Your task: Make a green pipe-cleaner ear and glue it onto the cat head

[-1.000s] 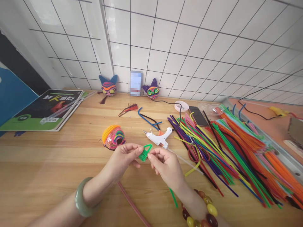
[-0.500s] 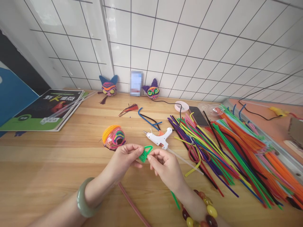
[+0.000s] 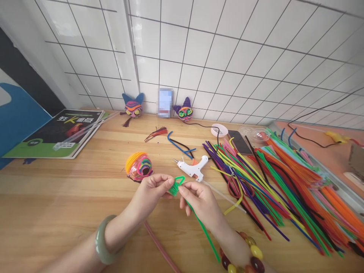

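Note:
Between finger and thumb my left hand pinches a small folded green pipe-cleaner piece, which has a pointed loop at its top. My right hand pinches the same green pipe cleaner at the loop's right side, and its long tail runs down under that hand toward the front. Just behind my left hand sits a round ornament with an orange top and a multicoloured coil. A white glue gun lies behind my right hand, its nozzle pointing left.
Many coloured pipe cleaners cover the right side. Two cat-face ornaments and a lit phone stand at the wall. A dark phone and pink bowl lie back right. Books are at left.
The green tail now shows at greater length below my right hand. Both hands keep their pinch on the green piece. The whole view has shifted slightly.

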### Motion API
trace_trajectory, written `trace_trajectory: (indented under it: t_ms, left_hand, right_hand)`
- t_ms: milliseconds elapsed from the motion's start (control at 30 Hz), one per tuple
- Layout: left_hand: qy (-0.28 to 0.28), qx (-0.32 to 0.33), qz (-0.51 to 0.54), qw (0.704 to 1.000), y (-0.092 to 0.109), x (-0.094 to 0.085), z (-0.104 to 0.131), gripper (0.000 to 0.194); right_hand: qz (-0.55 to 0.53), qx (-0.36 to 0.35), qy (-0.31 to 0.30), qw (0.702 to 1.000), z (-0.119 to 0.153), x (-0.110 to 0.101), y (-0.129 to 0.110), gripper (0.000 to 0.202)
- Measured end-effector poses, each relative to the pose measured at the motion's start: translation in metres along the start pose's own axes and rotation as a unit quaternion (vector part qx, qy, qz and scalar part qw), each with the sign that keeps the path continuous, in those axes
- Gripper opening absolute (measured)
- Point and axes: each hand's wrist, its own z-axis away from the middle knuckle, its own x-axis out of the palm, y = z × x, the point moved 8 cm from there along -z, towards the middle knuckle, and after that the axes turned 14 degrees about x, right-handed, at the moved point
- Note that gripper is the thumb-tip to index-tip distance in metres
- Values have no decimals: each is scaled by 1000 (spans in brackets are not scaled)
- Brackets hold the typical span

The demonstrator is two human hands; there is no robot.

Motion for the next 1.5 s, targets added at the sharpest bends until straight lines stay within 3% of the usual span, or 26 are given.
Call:
trace_trajectory:
  t_ms: [600, 800, 1100, 1500]
  left_hand:
    - [-31, -21, 35, 999, -2, 8, 2, 29]
    - [-5, -44, 53, 998, -9, 2, 4, 24]
    - [1, -50, 142, 989, -10, 3, 4, 16]
    - [2, -63, 139, 988, -13, 4, 6, 16]
  right_hand:
    - [26, -9, 47, 999, 5, -4, -5, 25]
    - [52, -33, 68, 996, 8, -3, -8, 22]
    - [27, -24, 31, 999, 8, 0, -7, 23]
    - [-27, 7, -16, 999, 1, 3, 1, 22]
